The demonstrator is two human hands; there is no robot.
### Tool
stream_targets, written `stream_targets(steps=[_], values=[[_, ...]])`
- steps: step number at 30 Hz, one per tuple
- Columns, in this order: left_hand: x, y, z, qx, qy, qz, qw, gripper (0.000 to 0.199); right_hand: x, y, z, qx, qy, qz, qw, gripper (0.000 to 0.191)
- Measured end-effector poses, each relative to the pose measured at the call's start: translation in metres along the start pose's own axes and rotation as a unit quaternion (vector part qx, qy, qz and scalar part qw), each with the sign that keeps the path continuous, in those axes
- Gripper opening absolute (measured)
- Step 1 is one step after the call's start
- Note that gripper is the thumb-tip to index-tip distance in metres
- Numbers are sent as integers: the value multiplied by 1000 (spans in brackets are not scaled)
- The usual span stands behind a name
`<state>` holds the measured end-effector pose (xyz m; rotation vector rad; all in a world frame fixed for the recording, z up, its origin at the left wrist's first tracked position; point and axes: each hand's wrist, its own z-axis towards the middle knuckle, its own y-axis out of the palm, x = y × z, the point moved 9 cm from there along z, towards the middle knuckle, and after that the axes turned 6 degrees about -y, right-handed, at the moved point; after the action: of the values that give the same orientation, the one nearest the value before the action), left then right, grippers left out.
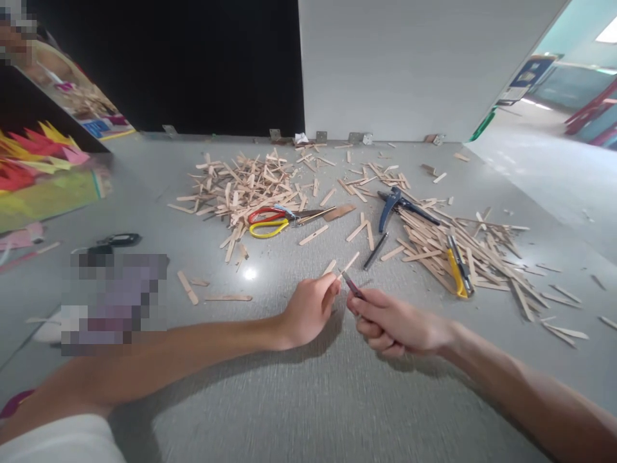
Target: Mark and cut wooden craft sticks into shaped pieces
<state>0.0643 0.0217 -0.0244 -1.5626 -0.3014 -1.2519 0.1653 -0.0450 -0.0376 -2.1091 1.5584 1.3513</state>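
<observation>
My left hand (311,310) pinches a thin wooden stick (350,262) that slants up to the right from its fingertips. Closed around a dark-handled blade (353,285), my right hand (393,321) sits just right of the left one. The blade's tip is at the stick, near my left fingertips; whether it touches cannot be made out. A dark rod (376,251) lies on the grey table (289,411) beyond my right hand.
A pile of wooden sticks (245,183) lies behind scissors (270,222). More sticks spread at right, with a blue tool (396,202) and a yellow cutter (457,267). A black and white board (385,71) stands behind. Colourful paper (43,167) is at left.
</observation>
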Motion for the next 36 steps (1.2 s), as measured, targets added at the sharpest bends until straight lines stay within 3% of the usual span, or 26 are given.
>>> stream_targets(steps=[3, 10, 16, 20, 25, 27, 33, 36], values=[[-2, 0, 1, 3, -7, 5, 1000, 36, 6, 4, 6, 32, -10, 3, 999, 40], [-2, 0, 2, 7, 0, 5, 1000, 37, 8, 11, 9, 9, -18, 20, 1000, 44], [4, -2, 1, 8, 33, 5, 999, 30, -25, -17, -7, 31, -65, -42, 997, 40], [6, -1, 2, 6, 47, 10, 999, 26, -23, -18, -7, 0, -35, -55, 998, 41], [2, 0, 5, 15, 44, 15, 999, 31, -12, -3, 4, 90, -110, 43, 989, 51], [2, 1, 4, 12, 46, 17, 999, 29, -16, -5, 2, 72, -95, 10, 993, 47], [6, 7, 0, -13, 73, 26, 997, 22, -38, -43, -16, -23, -17, -125, 992, 45], [3, 6, -1, -1, 71, 30, 997, 23, -30, -32, -8, -6, -43, -95, 994, 45]])
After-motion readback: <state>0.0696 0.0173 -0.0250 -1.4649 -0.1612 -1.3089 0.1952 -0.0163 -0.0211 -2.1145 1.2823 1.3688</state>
